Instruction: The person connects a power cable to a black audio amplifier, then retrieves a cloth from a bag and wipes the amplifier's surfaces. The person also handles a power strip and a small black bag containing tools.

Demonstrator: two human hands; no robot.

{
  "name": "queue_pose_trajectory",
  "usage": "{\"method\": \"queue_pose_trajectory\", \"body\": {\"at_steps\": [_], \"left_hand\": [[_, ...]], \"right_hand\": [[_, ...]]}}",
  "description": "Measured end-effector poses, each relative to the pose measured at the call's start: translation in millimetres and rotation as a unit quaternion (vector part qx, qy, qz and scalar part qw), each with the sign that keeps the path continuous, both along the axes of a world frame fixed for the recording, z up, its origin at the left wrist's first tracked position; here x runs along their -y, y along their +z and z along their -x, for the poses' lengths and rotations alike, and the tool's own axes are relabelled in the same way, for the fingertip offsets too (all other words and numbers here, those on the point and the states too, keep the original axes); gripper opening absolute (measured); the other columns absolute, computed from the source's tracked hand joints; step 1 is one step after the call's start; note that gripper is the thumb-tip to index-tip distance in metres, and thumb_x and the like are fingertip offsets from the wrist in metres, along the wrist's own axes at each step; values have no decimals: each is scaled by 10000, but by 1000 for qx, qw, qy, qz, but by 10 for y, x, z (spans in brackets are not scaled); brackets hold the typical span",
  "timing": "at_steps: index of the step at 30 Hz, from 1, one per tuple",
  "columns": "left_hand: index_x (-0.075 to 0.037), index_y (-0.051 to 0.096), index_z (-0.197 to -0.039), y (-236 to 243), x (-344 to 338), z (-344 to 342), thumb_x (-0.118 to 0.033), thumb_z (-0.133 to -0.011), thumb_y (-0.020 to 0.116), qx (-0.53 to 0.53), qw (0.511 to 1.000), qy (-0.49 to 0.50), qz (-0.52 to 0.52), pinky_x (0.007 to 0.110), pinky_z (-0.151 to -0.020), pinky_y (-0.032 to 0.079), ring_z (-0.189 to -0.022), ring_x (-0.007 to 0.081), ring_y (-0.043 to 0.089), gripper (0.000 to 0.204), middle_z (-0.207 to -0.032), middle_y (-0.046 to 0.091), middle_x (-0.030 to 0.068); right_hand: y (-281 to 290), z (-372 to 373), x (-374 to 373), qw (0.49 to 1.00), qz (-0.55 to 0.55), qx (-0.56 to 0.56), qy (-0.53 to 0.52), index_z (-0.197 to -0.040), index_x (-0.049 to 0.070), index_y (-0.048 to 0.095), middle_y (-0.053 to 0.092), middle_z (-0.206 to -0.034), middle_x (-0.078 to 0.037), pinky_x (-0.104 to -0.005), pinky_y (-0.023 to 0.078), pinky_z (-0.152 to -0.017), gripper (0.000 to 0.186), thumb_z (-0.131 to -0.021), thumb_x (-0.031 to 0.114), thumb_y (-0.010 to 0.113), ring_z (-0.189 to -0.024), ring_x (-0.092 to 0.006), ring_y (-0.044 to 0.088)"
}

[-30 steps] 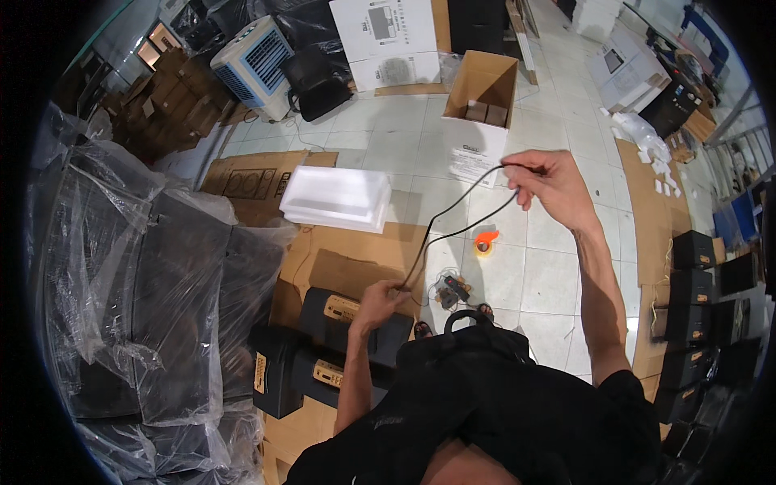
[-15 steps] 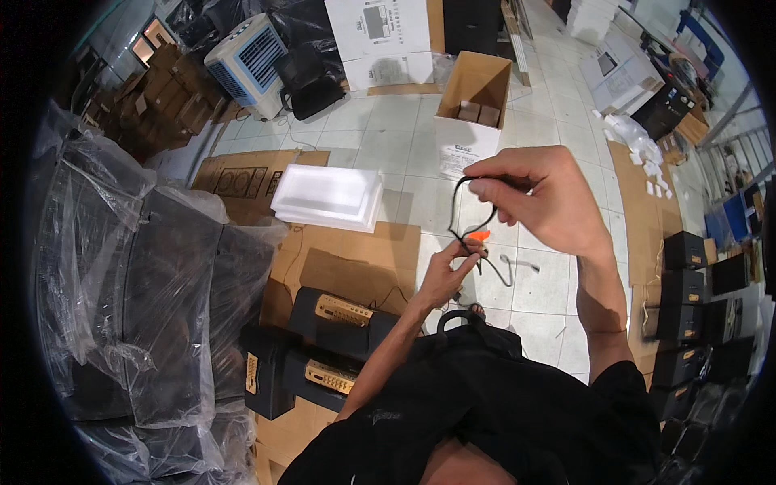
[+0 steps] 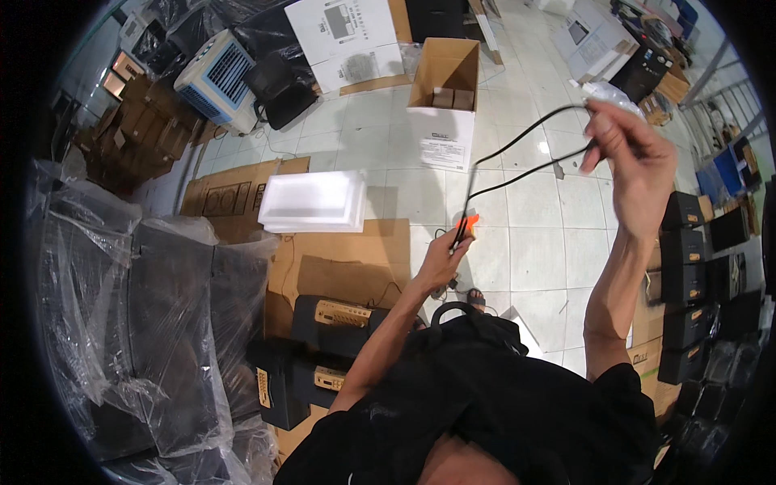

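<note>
A thin black cable (image 3: 509, 184) stretches in a long loop between my two hands. My left hand (image 3: 441, 259) is closed around the gathered strands, low in front of my body. Raised to the right, my right hand (image 3: 634, 158) pinches the far end of the loop between thumb and fingers. Just beyond my left fingertips shows a small bright orange piece (image 3: 471, 222); whether it is attached to the cable I cannot tell. Dark cord also shows below the left hand, partly hidden by it.
Ahead stands an open tall carton (image 3: 440, 133) with boxes inside. White foam (image 3: 311, 202) rests by flattened cardboard (image 3: 356, 263) on the left. Black speakers with gold panels (image 3: 343, 313) sit near my left arm, and wrapped stacks (image 3: 174, 323) fill the far left. More black speakers (image 3: 683, 283) line the right.
My right hand has moved right and away from the left, drawing the small cable loop out into a long one. The left hand keeps its grip, and the view has shifted slightly.
</note>
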State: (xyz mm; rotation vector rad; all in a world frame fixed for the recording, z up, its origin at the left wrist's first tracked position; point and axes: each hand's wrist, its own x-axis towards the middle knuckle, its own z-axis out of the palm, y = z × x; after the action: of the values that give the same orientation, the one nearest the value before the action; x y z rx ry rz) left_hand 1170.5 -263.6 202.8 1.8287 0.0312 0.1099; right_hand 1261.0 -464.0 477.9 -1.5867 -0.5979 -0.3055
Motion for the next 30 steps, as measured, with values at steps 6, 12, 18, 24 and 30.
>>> {"method": "queue_pose_trajectory", "body": {"at_steps": [6, 12, 18, 24, 30], "left_hand": [[12, 659, -1023, -17, -397, 256, -104, -896, 640, -38, 978, 105, 174, 225, -698, 460, -765, 79, 580, 173, -867, 661, 30], [28, 617, -982, 460, -698, 265, -54, -921, 581, 128, 923, 151, 329, 266, -735, 489, -768, 127, 605, 108, -840, 637, 48], [18, 596, -933, 1020, -711, 248, -69, -925, 581, 129, 927, 176, 304, 260, -661, 484, -680, 112, 577, 88, -748, 611, 42], [2, 615, -846, 1253, -728, 171, -106, -878, 673, 48, 967, 182, 169, 209, -503, 413, -539, 56, 496, 126, -631, 555, 3], [0, 618, -828, 1377, -833, 168, -106, -881, 673, 85, 961, 192, 178, 210, -449, 380, -482, 44, 444, 131, -588, 519, -17]], "right_hand": [[-302, -498, 683, 992, -66, -67, -85, -1060, -58, 657, 629, -850, -77, -227, 445, -555, 244, -912, 134, 630, -618, -99, 541], [-1530, -378, 1118, 969, -71, -224, -69, -994, -22, 654, 612, -807, -33, -233, 432, -537, 212, -926, 172, 601, -584, -99, 524], [-2652, 205, 729, 870, -57, -486, 66, -1116, -95, 552, 618, -805, -113, -279, 542, -538, 312, -866, 81, 614, -591, -148, 604], [-2709, 270, 446, 859, 25, -504, 84, -1123, -80, 550, 631, -876, -125, -282, 547, -599, 319, -882, 124, 595, -664, -168, 632], [-2593, 191, 233, 884, 57, -457, 87, -1162, -74, 558, 657, -961, -150, -282, 553, -617, 358, -933, 201, 565, -754, -193, 670]]}}
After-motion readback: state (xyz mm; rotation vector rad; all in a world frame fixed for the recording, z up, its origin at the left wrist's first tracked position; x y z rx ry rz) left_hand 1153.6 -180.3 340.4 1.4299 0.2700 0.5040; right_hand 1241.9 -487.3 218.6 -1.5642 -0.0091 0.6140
